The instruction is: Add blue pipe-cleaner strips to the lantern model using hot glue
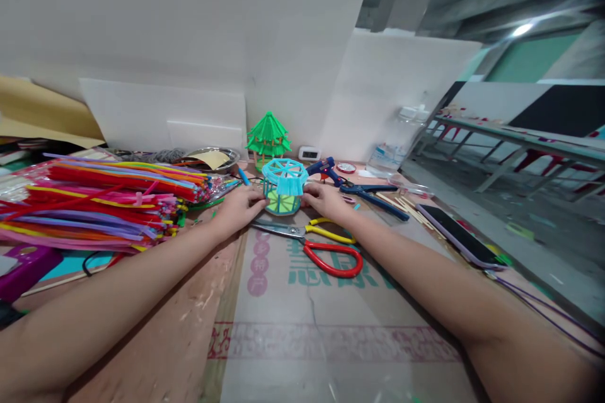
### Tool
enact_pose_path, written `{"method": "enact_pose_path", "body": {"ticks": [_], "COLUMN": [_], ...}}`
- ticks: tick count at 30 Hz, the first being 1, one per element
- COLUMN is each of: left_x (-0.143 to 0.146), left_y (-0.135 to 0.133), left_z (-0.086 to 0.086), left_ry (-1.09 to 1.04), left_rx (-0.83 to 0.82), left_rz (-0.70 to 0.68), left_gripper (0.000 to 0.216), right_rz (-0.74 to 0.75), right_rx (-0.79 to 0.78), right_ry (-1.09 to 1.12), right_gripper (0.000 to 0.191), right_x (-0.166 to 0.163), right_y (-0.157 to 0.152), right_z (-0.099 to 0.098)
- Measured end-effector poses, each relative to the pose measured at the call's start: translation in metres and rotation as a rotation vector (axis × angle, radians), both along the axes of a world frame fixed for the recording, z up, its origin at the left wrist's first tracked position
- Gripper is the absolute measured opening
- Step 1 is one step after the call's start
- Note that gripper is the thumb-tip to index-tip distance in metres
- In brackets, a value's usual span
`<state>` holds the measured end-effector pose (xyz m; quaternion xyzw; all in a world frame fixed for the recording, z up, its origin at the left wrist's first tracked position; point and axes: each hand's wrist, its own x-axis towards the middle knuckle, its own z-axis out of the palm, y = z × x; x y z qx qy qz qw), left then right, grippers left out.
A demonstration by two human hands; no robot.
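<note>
A small light-blue round pavilion model [285,170] stands on the cardboard sheet between my hands. It has a spoked ring on top, a green floor with spokes and a ribbed blue strip at the front of the ring. At its left side, my left hand [246,203] grips the lower edge with bent fingers. My right hand [326,200] grips the opposite side in the same way. Scissors [293,231] with one red and one yellow handle lie just in front of the model. Right behind it stands a finished-looking green-roofed pavilion model [269,135].
Bundles of coloured pipe cleaners [104,204] cover the left side. On the right are a blue glue gun [324,168], dark-blue pliers [378,194], wooden sticks [416,211], a phone [458,234] and a clear bottle [397,138]. White boards [189,19] stand behind.
</note>
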<state>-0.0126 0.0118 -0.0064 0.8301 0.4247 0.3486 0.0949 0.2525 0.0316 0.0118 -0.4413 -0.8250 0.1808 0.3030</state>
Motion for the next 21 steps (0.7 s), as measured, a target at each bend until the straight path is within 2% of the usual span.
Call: {"method": "enact_pose_path", "body": {"ticks": [7, 16, 18, 21], "left_x": [-0.005, -0.003, -0.003, -0.004], "left_y": [0.014, 0.006, 0.005, 0.005], "left_z": [-0.014, -0.006, -0.005, -0.004], "left_ry": [-0.111, -0.072, -0.051, -0.028], "left_rx": [-0.054, -0.085, -0.083, -0.074], "left_rz": [0.047, 0.06, 0.067, 0.07], "left_gripper": [0.031, 0.03, 0.031, 0.031], "right_rz": [0.053, -0.014, -0.019, -0.021], "right_rx": [0.057, 0.077, 0.061, 0.016], "right_ry": [-0.116, -0.137, -0.139, -0.155], "right_gripper": [0.018, 0.019, 0.018, 0.017], "right_x": [-0.001, -0.003, -0.001, 0.011], "right_y": [-0.005, -0.005, -0.004, -0.003], "right_z": [-0.002, -0.004, 0.003, 0.028]}}
